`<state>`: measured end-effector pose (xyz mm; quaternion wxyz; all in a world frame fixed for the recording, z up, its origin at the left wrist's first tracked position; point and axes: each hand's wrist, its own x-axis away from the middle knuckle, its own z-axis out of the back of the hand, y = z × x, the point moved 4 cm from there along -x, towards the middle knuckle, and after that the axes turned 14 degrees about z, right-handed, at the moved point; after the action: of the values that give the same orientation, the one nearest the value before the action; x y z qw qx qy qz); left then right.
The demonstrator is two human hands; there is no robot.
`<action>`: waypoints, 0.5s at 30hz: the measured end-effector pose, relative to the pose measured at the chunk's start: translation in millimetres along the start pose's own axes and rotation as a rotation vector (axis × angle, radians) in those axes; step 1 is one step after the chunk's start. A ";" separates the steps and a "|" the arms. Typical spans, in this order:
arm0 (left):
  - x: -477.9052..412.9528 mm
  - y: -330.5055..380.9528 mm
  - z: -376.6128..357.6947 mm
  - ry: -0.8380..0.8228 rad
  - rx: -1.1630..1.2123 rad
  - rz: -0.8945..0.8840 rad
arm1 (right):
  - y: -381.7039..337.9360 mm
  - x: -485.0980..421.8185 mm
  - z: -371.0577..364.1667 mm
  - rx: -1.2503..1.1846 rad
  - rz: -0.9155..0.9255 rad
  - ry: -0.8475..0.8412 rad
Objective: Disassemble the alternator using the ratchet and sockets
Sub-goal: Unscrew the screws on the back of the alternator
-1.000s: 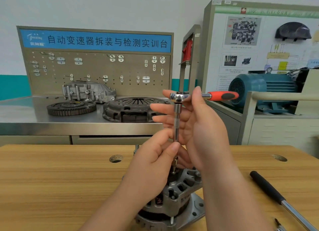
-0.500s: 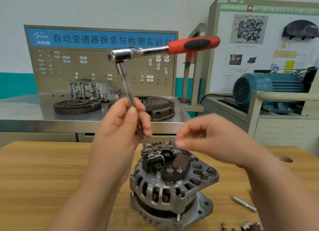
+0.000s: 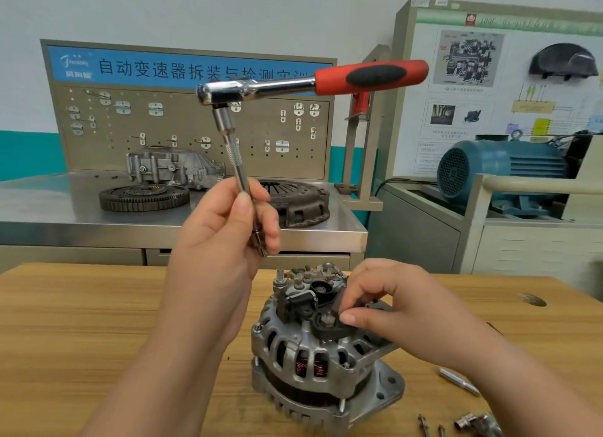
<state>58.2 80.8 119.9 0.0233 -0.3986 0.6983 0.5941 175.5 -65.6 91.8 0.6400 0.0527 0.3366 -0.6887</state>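
While the left hand [image 3: 222,240] grips the ratchet extension [image 3: 239,172], the right hand [image 3: 398,302] pinches the alternator [image 3: 303,348] top

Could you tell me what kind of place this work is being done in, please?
Most likely an automotive training workshop: a pegboard stand titled in Chinese, a clutch pressure plate and flywheel on a steel bench, and a diagram board behind a blue electric motor.

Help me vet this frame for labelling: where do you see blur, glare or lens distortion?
Head view: even light with soft shadows; bright glare on the head of the red-handled chrome ratchet; the silver ribbed alternator is sharp, while lettering on the blue sign smears near the ratchet; the wide-angle lens tilts the beige display board frame at right.
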 end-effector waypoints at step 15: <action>1.5 -0.7 -3.0 0.019 -0.003 0.053 | -5.6 -4.9 -3.6 0.090 0.019 -0.064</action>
<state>58.9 77.4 119.4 0.0005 -0.3854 0.7080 0.5918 169.9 -59.8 93.7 0.6539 0.0628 0.2840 -0.6984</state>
